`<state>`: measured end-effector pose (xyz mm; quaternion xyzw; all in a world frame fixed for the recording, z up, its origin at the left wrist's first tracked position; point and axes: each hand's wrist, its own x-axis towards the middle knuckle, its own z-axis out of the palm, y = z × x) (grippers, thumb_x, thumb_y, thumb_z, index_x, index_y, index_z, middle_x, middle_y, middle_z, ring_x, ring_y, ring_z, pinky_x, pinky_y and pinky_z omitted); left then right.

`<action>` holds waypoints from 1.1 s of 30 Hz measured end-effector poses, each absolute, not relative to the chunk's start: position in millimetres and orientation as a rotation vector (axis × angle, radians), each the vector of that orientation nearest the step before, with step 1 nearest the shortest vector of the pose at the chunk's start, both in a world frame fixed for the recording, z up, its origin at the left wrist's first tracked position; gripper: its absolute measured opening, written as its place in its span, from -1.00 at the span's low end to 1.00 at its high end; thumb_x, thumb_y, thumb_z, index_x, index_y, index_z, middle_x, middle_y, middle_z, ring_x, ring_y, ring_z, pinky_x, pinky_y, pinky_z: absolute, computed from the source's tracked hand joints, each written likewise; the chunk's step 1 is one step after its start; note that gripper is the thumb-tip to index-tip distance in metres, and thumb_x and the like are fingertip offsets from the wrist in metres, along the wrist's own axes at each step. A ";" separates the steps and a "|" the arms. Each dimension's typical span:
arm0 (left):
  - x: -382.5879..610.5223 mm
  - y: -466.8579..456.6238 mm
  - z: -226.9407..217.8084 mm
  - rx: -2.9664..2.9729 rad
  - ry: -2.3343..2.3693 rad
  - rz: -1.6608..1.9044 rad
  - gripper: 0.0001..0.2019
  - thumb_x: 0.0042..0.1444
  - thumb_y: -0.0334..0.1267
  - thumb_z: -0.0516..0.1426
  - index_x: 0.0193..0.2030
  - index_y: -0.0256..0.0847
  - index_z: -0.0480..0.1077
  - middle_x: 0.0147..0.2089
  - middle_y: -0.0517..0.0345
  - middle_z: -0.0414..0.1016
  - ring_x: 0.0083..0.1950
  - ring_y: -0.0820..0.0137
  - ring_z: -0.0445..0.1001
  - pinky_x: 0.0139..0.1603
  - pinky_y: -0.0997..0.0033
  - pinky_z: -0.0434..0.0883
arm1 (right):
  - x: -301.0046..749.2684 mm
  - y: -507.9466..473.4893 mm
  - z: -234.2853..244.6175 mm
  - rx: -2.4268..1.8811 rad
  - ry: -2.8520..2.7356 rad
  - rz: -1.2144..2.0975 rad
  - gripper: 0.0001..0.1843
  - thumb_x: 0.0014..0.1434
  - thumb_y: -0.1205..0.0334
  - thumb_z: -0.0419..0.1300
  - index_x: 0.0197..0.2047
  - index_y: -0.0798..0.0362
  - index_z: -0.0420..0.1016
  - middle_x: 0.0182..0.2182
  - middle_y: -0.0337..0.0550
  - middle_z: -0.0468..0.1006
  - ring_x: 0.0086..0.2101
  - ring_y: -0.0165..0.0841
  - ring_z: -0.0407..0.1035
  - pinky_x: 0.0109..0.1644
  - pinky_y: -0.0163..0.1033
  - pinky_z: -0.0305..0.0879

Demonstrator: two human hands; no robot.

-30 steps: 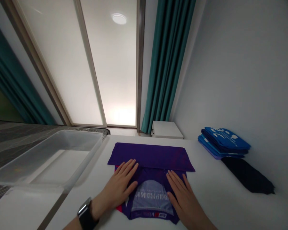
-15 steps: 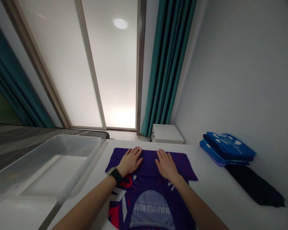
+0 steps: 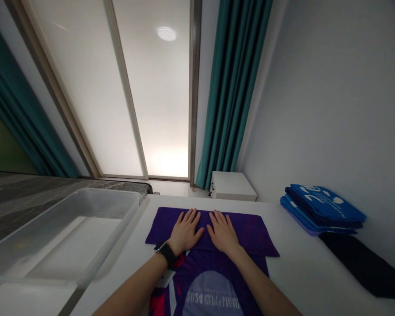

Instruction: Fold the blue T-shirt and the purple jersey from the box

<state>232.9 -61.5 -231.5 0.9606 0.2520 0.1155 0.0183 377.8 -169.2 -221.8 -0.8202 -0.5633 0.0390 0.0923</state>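
The left grip (image 3: 184,232) and right grip (image 3: 223,232) are resting open and flat, side by side, on the folded far band of a purple printed jersey (image 3: 206,267). That band is running left to right, while the body is stretching nearward along the white bench (image 3: 303,267). A clear plastic bin (image 3: 69,232) is sitting left, and folded blue garments (image 3: 322,208) are lying right.

Folded jersey (image 3: 210,232) on a table (image 3: 299,276), the reference point for all below. Left of the jersey: plastic bin (image 3: 75,232). Right of the jersey: stack of folded garments (image 3: 322,210) against a wall (image 3: 319,96), with a dark bundle of cloth (image 3: 362,265) just in front of the stack. Behind the jersey: low cabinet (image 3: 233,186) at the foot of a curtain (image 3: 233,87), and left of the curtain, a frosted glass door (image 3: 125,96).
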 end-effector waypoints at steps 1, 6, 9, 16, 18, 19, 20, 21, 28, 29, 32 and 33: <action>232.4 -62.0 -232.8 2.979 0.791 0.374 -0.44 0.33 0.02 -0.09 0.40 -0.14 0.12 0.44 -0.01 0.08 0.45 0.16 0.02 0.40 -0.01 0.03 | 377.6 -169.8 -222.2 -2.437 -1.676 0.120 -0.34 0.35 0.02 -0.23 0.41 0.16 0.04 0.40 0.00 -0.01 0.37 -0.21 -0.19 0.40 0.03 -0.32; 233.2 -63.6 -230.6 3.000 0.682 0.373 -0.41 0.35 0.06 -0.15 0.40 -0.20 0.10 0.45 -0.03 0.07 0.46 0.19 0.00 0.42 0.02 -0.02 | 377.3 -170.4 -221.4 -2.444 -1.710 0.133 -0.33 0.36 0.00 -0.22 0.43 0.15 0.00 0.41 -0.01 -0.06 0.38 -0.22 -0.24 0.40 0.04 -0.35; 236.3 -64.4 -229.6 3.006 0.595 0.363 -0.43 0.36 0.04 -0.16 0.41 -0.15 0.08 0.45 0.04 0.07 0.46 0.24 0.02 0.42 0.08 0.00 | 377.2 -170.0 -221.2 -2.451 -1.713 0.141 -0.32 0.36 0.00 -0.24 0.43 0.18 -0.03 0.42 -0.01 -0.08 0.39 -0.22 -0.26 0.40 0.05 -0.38; 223.9 -56.8 -231.0 2.959 0.846 0.383 -0.44 0.32 0.03 -0.08 0.40 -0.11 0.12 0.45 0.05 0.08 0.45 0.17 0.02 0.41 -0.01 0.00 | 392.8 -180.6 -227.5 -2.496 -1.651 0.143 -0.29 0.36 -0.06 -0.28 0.44 0.16 -0.08 0.42 -0.09 -0.10 0.39 -0.26 -0.29 0.41 0.04 -0.42; 213.8 -51.2 -229.7 2.952 0.900 0.373 -0.44 0.32 0.02 -0.08 0.40 -0.10 0.12 0.45 0.06 0.08 0.46 0.16 0.01 0.40 -0.03 0.00 | 402.0 -187.9 -230.6 -2.539 -1.605 0.114 -0.28 0.36 -0.07 -0.29 0.44 0.16 -0.07 0.42 -0.07 -0.09 0.39 -0.26 -0.29 0.41 0.05 -0.43; 208.3 -47.9 -229.0 2.949 0.926 0.368 -0.45 0.32 0.01 -0.08 0.40 -0.09 0.12 0.45 0.06 0.08 0.46 0.15 0.01 0.40 -0.04 0.01 | 407.3 -192.1 -232.2 -2.563 -1.576 0.099 -0.28 0.36 -0.07 -0.29 0.44 0.16 -0.07 0.42 -0.06 -0.09 0.39 -0.25 -0.29 0.40 0.06 -0.44; 202.8 -44.2 -228.4 2.946 0.953 0.362 -0.45 0.33 0.01 -0.09 0.40 -0.09 0.12 0.44 0.06 0.08 0.46 0.14 0.00 0.40 -0.05 0.01 | 413.0 -196.7 -233.7 -2.589 -1.543 0.085 -0.28 0.36 -0.08 -0.29 0.44 0.17 -0.06 0.42 -0.05 -0.09 0.39 -0.24 -0.29 0.40 0.08 -0.44; 197.4 -40.3 -228.1 2.944 0.981 0.354 -0.45 0.33 0.01 -0.09 0.40 -0.09 0.12 0.44 0.06 0.08 0.46 0.14 0.00 0.40 -0.06 0.01 | 419.1 -201.5 -235.2 -2.616 -1.508 0.070 -0.28 0.36 -0.08 -0.28 0.44 0.17 -0.06 0.42 -0.03 -0.09 0.39 -0.22 -0.28 0.40 0.10 -0.44; 174.4 -15.1 -232.9 2.956 1.088 0.347 -0.46 0.33 0.00 -0.09 0.39 -0.09 0.13 0.43 0.01 0.11 0.45 0.13 0.04 0.38 -0.03 0.04 | 465.1 -236.3 -245.5 -2.770 -1.316 -0.088 -0.25 0.35 -0.10 -0.25 0.42 0.23 -0.01 0.39 0.06 0.00 0.37 -0.15 -0.16 0.39 0.10 -0.32; 173.2 -12.8 -234.5 2.958 1.098 0.360 -0.46 0.33 0.01 -0.09 0.39 -0.09 0.14 0.43 0.01 0.12 0.45 0.12 0.04 0.38 -0.02 0.05 | 469.3 -239.7 -246.4 -2.773 -1.299 -0.099 -0.26 0.35 -0.10 -0.25 0.41 0.23 0.01 0.39 0.06 0.01 0.37 -0.15 -0.16 0.38 0.11 -0.30; 171.0 -8.3 -238.7 2.975 1.114 0.400 -0.45 0.33 0.01 -0.08 0.39 -0.11 0.15 0.41 0.01 0.15 0.44 0.10 0.05 0.39 -0.02 0.03 | 475.0 -244.7 -247.2 -2.764 -1.275 -0.106 -0.27 0.35 -0.09 -0.25 0.41 0.22 0.03 0.39 0.06 0.02 0.37 -0.15 -0.16 0.37 0.13 -0.27; 170.7 -7.6 -239.6 2.980 1.114 0.404 -0.45 0.33 0.01 -0.08 0.39 -0.12 0.16 0.41 0.01 0.15 0.44 0.09 0.05 0.39 -0.03 0.03 | 475.0 -244.9 -246.8 -2.767 -1.270 -0.099 -0.26 0.35 -0.09 -0.25 0.41 0.23 0.03 0.39 0.06 0.01 0.37 -0.15 -0.17 0.37 0.14 -0.27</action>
